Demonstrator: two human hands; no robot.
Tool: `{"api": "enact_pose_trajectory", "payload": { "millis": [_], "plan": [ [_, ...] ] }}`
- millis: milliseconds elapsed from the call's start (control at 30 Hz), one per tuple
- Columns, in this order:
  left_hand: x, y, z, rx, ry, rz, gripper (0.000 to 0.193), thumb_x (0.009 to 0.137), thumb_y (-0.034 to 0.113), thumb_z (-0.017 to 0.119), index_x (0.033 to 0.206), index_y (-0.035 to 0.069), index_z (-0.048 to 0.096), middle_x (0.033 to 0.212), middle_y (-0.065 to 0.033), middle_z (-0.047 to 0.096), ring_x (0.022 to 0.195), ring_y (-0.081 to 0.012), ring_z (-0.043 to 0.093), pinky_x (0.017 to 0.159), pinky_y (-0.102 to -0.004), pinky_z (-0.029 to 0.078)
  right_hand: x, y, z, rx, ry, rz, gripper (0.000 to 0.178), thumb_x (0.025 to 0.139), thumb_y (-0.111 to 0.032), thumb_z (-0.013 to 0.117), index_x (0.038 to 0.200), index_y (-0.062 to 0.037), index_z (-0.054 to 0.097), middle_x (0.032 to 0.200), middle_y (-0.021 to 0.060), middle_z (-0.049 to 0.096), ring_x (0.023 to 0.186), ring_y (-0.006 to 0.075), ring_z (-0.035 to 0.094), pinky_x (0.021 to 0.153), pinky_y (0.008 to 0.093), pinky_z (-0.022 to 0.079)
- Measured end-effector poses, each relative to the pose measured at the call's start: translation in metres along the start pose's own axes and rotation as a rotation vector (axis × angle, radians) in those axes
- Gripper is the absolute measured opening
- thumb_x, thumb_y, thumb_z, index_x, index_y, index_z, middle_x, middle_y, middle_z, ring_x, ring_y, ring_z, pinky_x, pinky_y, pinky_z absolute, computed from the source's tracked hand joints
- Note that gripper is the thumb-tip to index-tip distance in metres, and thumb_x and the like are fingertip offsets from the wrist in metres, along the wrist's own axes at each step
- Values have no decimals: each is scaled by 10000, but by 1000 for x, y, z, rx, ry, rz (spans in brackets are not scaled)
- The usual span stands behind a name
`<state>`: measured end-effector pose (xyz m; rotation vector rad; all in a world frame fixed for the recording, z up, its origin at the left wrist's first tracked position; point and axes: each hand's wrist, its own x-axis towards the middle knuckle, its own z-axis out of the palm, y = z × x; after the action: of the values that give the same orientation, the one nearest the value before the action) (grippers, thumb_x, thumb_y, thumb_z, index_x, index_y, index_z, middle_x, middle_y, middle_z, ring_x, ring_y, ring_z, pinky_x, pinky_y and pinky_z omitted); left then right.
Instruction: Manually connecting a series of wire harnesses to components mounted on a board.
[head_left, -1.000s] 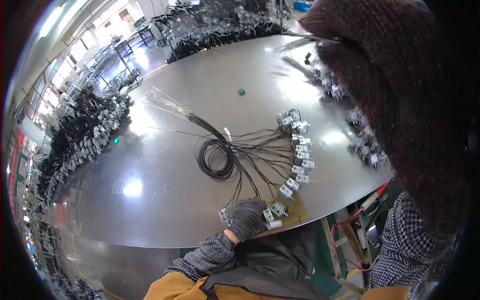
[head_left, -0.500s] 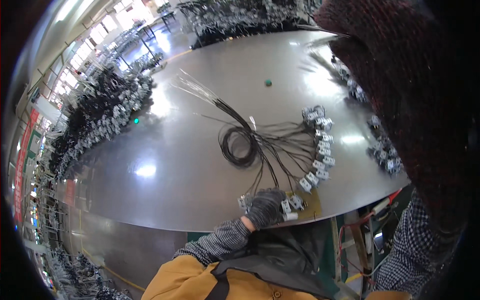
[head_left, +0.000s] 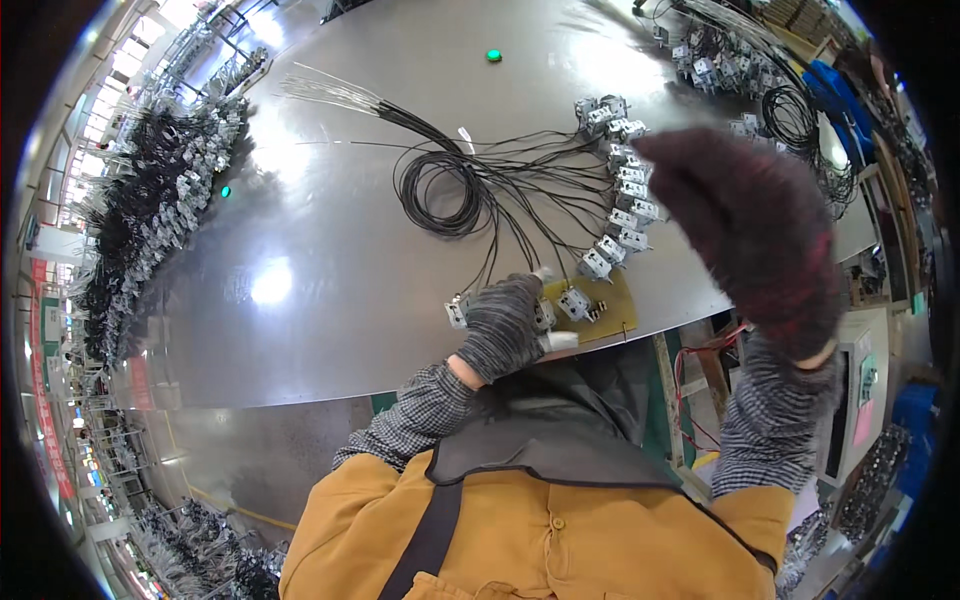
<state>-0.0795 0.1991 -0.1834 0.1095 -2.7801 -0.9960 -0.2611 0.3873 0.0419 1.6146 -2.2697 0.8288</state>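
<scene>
My left hand (head_left: 502, 322), in a grey knit glove, rests at the table's near edge with fingers curled round a small metal housing (head_left: 543, 316). Another metal housing (head_left: 574, 303) lies just right of it on a yellowish plate (head_left: 618, 312). A white cylindrical piece (head_left: 560, 341) sits below them at the edge. One more housing (head_left: 456, 312) lies left of my hand. My right hand (head_left: 750, 235), in a dark red-black glove, is raised over the table's right side; its fingers are partly hidden and blurred. Black cables (head_left: 440, 195) run from a coil to a row of metal housings (head_left: 625, 190).
Heaps of cabled parts lie on the table (head_left: 330, 330) at the left (head_left: 165, 220) and far right (head_left: 715, 65). Green round pieces (head_left: 494, 56) are on the surface. A blue bin (head_left: 838, 100) and a pale cabinet (head_left: 858, 390) stand at right.
My right hand has come down and away from close to the camera. The view has tilted down, so the table sits higher in it. My left hand stays by the housings.
</scene>
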Motion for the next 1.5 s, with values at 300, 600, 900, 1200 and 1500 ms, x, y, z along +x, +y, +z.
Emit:
{"api": "enact_pose_trajectory", "payload": {
  "millis": [300, 600, 900, 1200, 1500],
  "plan": [
    [-26, 13, -34, 117, -73, 27, 867, 743, 399, 933, 1442, 13, 596, 1124, -193, 722, 1034, -368, 686, 952, -483, 521, -123, -8, 128, 756, -318, 436, 209, 996, -51, 728, 1202, -21, 755, 1008, 77, 787, 924, 133, 721, 802, 292, 587],
    [-39, -29, -5, -54, 26, -82, 788, 738, 297, 966, 1408, 36, 644, 1154, -168, 734, 1020, -323, 707, 917, -435, 552, -167, -28, 201, 1100, -229, 723, 278, 1035, -71, 651, 1297, 0, 711, 1127, 106, 778, 1042, 162, 711, 941, 323, 566],
    [5, -27, -10, -7, 106, 188, 603, 822, 334, 905, 1303, 21, 722, 923, -135, 752, 847, -259, 736, 810, -362, 588, -148, 11, 179, 479, -126, 584, 296, 1077, -143, 615, 1343, -25, 669, 1148, 130, 780, 1049, 246, 758, 923, 370, 584],
    [36, -41, -26, -138, -403, 96, 430, 913, 410, 806, 1186, 82, 748, 983, -118, 773, 914, -282, 762, 843, -393, 582, -152, 8, 178, 565, -109, 541, 289, 1069, -124, 619, 1337, -20, 650, 1148, 136, 773, 1098, 255, 740, 960, 371, 571],
    [13, -5, 2, 207, -203, 38, 566, 694, 476, 907, 1092, 105, 750, 994, -127, 728, 940, -346, 712, 875, -479, 522, -150, -17, 155, 454, -179, 455, 227, 1003, -139, 685, 1205, -45, 729, 1063, 191, 761, 964, 349, 753, 846, 425, 588]
  ]
}}
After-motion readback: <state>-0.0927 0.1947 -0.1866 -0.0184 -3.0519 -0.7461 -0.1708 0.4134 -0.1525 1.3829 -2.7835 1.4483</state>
